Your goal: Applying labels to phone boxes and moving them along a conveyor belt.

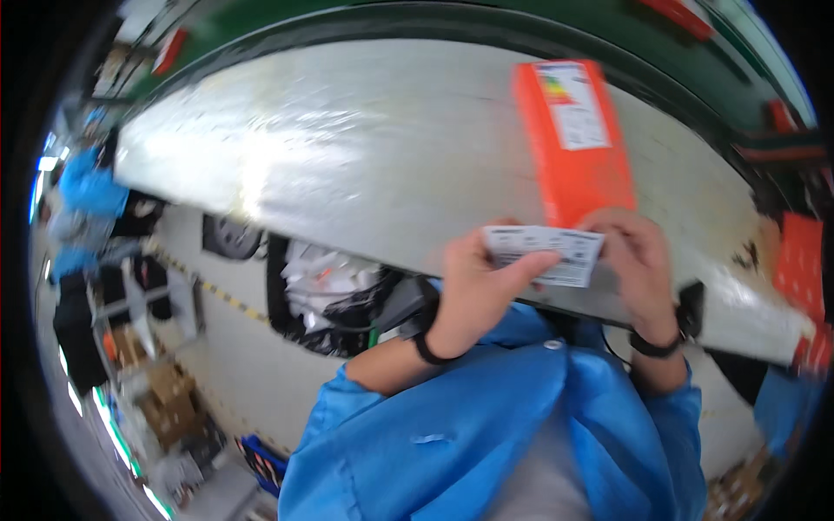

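A small white printed label [545,245] is held up in front of my body, over the near edge of the worktable. My left hand [486,291] grips its left side, thumb lying across the front. With bent fingers, my right hand [636,265] pinches the label's upper right corner. Just beyond the hands lies a long orange-red box [591,187] on the pale table surface. It carries a white sticker [573,108] with a coloured rating scale at its far end. The print on the label is too blurred to make out.
The long pale worktable [365,130] stretches left and right. More orange boxes [797,269] stand at its right end. Below the table's front edge is a black bin [326,295] of white and black waste. People in blue [91,187] are at the far left, near cardboard boxes [169,395].
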### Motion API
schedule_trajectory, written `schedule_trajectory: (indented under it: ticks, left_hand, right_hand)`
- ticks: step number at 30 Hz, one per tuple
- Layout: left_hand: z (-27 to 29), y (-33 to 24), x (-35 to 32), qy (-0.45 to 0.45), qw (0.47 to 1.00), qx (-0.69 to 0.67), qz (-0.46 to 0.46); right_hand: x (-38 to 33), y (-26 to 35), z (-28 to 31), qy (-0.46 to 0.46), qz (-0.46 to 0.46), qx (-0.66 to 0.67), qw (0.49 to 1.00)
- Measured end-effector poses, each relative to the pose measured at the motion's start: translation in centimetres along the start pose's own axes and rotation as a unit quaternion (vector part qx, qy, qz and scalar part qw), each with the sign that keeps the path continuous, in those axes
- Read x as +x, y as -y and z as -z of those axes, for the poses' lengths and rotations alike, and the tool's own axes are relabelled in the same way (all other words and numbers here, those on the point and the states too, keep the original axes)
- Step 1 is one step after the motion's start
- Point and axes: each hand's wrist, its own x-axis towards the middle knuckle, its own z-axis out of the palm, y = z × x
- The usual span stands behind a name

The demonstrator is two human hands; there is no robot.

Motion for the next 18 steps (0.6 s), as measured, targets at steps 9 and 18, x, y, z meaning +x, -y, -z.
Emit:
schedule_trajectory:
  ticks: [9,18]
  left_hand:
    - [12.8,0.9,-4.7,-0.347,0.881,0.292,-0.132]
    - [20.9,0.0,-4.8,-0.426,0.614,0.622,-0.233]
  right_hand:
    - [0.4,0.2,3.2,-0.285,0.243,-0.213,0.902]
    - [2.9,1.8,5.3,-0.264,0.184,-0.180,0.929]
